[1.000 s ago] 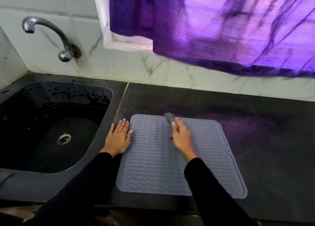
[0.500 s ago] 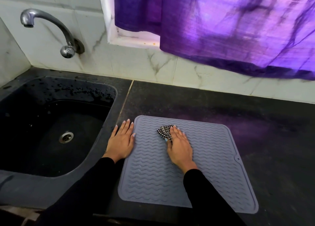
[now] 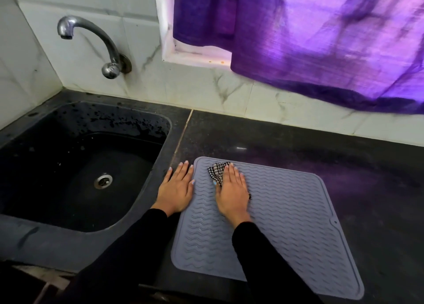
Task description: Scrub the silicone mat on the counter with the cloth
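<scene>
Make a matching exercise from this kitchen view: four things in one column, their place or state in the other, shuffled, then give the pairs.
Things:
1. checked cloth
2. left hand
3. tap
4. purple curtain

Places or states:
A. hangs over the window
B. pressed on the silicone mat under the right hand
C. flat on the counter at the mat's left edge
D. mounted on the wall above the sink

Pairs: 1-B, 2-C, 3-D, 4-A
</scene>
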Available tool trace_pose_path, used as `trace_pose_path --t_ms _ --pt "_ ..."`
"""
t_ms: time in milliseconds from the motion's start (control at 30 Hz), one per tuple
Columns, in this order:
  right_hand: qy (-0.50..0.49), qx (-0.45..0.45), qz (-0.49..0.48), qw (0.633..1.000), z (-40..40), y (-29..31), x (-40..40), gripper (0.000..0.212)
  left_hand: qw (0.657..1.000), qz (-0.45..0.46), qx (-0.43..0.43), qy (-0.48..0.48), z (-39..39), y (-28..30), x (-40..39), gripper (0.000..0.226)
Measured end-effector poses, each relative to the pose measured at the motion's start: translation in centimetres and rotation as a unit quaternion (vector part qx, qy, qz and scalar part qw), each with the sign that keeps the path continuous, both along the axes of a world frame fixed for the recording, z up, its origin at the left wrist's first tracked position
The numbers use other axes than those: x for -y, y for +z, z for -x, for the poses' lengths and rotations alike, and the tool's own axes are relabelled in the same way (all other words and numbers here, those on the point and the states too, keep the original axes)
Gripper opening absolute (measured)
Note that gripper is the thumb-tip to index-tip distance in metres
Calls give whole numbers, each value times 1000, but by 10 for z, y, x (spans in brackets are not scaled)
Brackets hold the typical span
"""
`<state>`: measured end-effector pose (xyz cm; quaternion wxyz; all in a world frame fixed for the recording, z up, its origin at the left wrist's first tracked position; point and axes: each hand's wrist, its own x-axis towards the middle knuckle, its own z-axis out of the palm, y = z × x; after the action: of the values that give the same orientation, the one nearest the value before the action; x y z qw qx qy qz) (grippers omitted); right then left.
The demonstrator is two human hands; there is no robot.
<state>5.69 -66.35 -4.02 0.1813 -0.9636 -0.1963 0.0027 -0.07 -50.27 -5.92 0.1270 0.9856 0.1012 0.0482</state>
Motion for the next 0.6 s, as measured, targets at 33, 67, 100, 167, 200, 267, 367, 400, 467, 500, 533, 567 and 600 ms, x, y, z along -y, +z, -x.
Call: trace_pose_path --t_ms 33,67,100,167,200,267,367,400,467,500,533,567,600 --pt "-5 27 19 999 3 -6 -1 64 1000 -4 2 1 0 -1 0 82" --pt "-13 36 23 999 3 -9 -1 66 1000 -12 1 2 -1 -2 0 81" --pt "-15 33 24 999 1 -10 -2 68 1000 -20 0 3 -1 -3 0 80" --pt "-3 21 26 999 -5 -11 -1 68 1000 -25 -2 2 -1 -3 -1 78" --pt "6 18 24 1000 -8 -11 0 65 1000 -25 0 3 -2 -4 -1 78" --pt "27 -1 15 1000 -13 -7 4 60 1000 -22 5 3 -2 -5 -1 77" --pt "47 -52 -15 997 -19 2 8 56 1000 -18 3 1 -2 -5 -2 77" --pt "41 -91 -50 994 -22 7 8 55 1000 -16 2 0 -2 -4 -1 78" --pt "-25 -222 -217 950 -33 18 10 47 1000 -12 -7 0 -2 -3 -2 81" --pt "-78 -310 -331 888 -39 28 16 41 1000 -12 -10 -2 -2 -2 -2 82" --pt "-124 -390 -430 805 -43 39 24 35 1000 -11 -12 -3 -1 -2 -2 83" --pt "-155 -418 -502 741 -46 48 33 31 1000 -10 -12 -3 -1 -1 -2 84" --pt "-183 -411 -543 709 -50 51 42 31 1000 -8 -12 -2 0 -1 -2 84"
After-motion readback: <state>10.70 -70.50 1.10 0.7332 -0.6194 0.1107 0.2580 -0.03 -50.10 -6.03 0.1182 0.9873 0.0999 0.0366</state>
